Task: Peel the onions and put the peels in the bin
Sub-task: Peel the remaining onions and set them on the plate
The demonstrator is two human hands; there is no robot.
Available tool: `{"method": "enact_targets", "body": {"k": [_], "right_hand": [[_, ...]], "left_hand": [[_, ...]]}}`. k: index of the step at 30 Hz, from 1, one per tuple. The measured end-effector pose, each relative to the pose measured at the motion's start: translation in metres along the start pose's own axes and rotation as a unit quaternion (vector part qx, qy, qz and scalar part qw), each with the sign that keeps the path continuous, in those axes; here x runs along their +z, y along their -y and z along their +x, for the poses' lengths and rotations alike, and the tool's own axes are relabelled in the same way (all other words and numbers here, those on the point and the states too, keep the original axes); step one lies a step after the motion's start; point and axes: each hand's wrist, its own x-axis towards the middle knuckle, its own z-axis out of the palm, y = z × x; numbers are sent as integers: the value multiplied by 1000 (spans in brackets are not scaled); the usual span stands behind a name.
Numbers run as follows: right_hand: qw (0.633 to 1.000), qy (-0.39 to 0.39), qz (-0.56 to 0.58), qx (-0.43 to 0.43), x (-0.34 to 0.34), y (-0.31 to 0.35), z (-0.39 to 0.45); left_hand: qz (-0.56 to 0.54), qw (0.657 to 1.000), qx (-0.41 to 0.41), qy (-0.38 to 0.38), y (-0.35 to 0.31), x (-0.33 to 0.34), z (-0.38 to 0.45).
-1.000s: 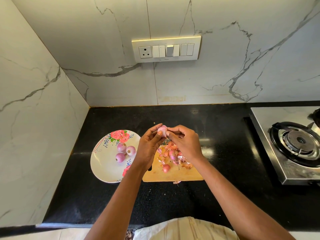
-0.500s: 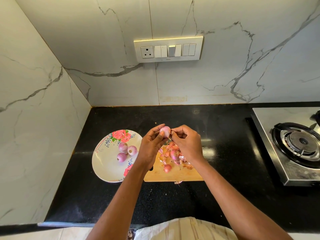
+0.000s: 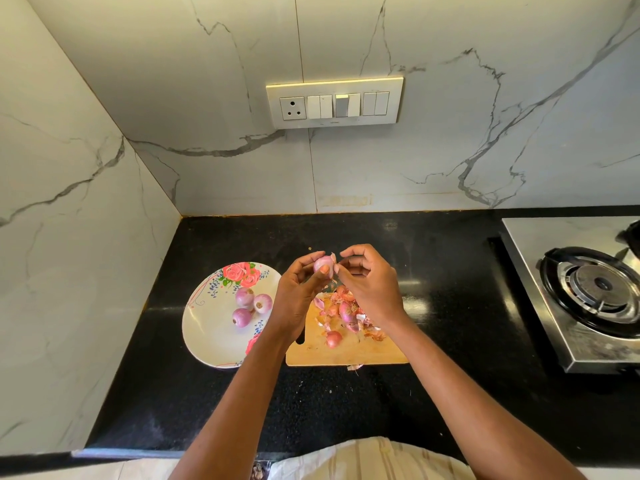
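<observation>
My left hand holds a small pale pink onion between thumb and fingers above the wooden cutting board. My right hand pinches a thin strip of peel at the onion's right side. On the board lie loose pink and orange peels with two unpeeled onions among them. Three peeled onions sit on the flowered white plate to the left. No bin is in view.
The black counter meets marble walls at the back and left. A steel gas stove stands at the right. A switch panel is on the back wall. One peel scrap lies just off the board's front edge.
Both hands have stayed above the board with the onion. My right fingers have drawn slightly away from the onion, lifting a strip of peel.
</observation>
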Motion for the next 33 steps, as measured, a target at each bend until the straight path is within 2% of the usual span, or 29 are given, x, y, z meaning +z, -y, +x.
{"method": "enact_targets", "body": {"k": [5,9,16,19,24,28,33], "right_hand": [[999,-30,-30,28,-8,-13,8],[996,34,-57,57,-15,-22,15],[974,114,-181,79,-24,-38,12],[973,118,-186,76,-26,-39,12],[959,181,-201,82,-25,-45,11],[977,137,-144,73,-23,-43,8],[993,98,-67,10,-12,-21,4]], "left_hand": [[-14,1000,-13,16,4,-2,0],[-8,1000,-18,3,6,-7,4],[8,1000,-30,-1,14,-6,6],[11,999,-31,-2,16,-5,7],[25,999,-36,-1,21,-2,4],[19,999,-42,-3,22,1,1],[-14,999,-31,6,18,-1,0]]}}
